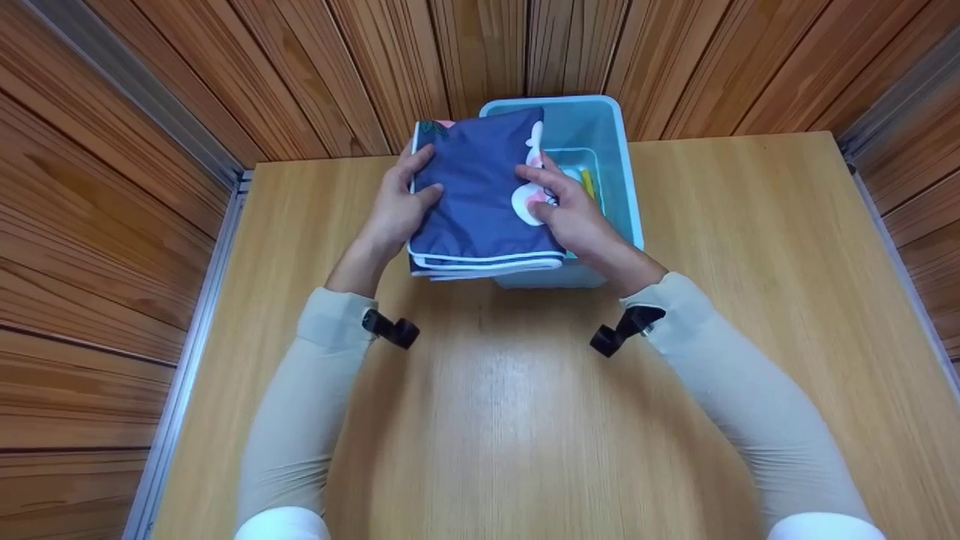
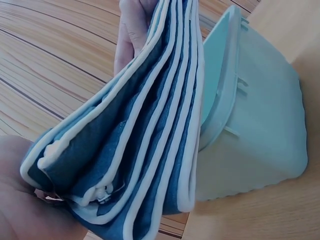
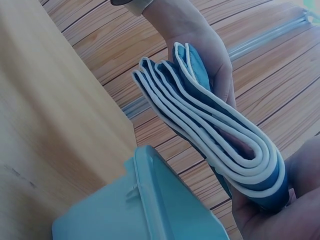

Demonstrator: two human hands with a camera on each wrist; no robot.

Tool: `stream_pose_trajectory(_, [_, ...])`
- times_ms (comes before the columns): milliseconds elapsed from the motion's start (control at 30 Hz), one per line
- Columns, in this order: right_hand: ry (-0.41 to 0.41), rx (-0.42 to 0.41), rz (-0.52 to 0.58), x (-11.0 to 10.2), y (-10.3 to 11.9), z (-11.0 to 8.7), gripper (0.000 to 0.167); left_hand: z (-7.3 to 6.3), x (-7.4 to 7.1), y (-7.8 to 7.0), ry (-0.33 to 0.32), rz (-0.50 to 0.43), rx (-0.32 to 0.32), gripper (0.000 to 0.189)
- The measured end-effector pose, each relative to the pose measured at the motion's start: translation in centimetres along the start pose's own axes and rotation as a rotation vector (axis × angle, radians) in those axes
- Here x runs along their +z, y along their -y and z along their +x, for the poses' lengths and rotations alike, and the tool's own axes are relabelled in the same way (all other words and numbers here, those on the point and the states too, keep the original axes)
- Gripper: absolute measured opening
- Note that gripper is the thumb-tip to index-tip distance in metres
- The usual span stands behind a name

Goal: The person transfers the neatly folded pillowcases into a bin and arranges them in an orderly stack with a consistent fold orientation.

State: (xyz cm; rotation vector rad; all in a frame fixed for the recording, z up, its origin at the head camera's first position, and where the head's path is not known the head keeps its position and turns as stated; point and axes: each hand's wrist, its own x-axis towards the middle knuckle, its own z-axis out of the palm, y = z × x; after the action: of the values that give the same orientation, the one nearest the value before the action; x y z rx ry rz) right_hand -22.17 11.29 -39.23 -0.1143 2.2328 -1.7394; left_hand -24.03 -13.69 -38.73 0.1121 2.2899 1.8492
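Observation:
Both hands hold a folded navy blue cloth (image 1: 476, 187) with white piped edges and a white and pink print. My left hand (image 1: 401, 196) grips its left side, thumb on top. On the right side, my right hand (image 1: 574, 206) pinches it with thumb and fingers. In the left wrist view the many stacked layers of the cloth (image 2: 160, 115) show edge-on. The right wrist view has the folded cloth (image 3: 215, 125) above the bin's rim. A light blue plastic bin (image 1: 628, 180) stands behind and to the right; the cloth covers its left part in the head view.
Inside the bin lies a small yellow item (image 1: 587, 183), mostly hidden. The wooden table (image 1: 502, 420) meets a wood-plank wall (image 1: 487, 52) close behind the bin. Metal rails (image 1: 199, 315) run along the table's sides. Black wrist mounts (image 1: 616, 334) stick out from the sleeves.

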Motion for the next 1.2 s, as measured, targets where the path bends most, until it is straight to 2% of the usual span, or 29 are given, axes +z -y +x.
stream_pose_trajectory(300, [-0.015, 0.003, -0.037, -1.3, -0.3, -0.1, 0.05, 0.7, 1.1, -0.3, 0.012, 0.006, -0.001, 0.057])
stream_pose_trajectory(433, [-0.016, -0.012, -0.024, -1.6, -0.4, -0.1, 0.049, 1.0, 1.6, -0.2, 0.017, -0.012, 0.019, 0.057])
stream_pose_trajectory(667, [-0.017, 0.028, -0.022, -2.4, -0.6, 0.0, 0.05, 1.4, 2.3, -0.5, 0.021, -0.021, 0.019, 0.058])
stream_pose_trajectory(1200, [-0.032, 0.054, -0.026, -3.9, 0.0, -0.2, 0.051, 2.2, 3.2, -1.5, 0.048, 0.002, 0.037, 0.056])
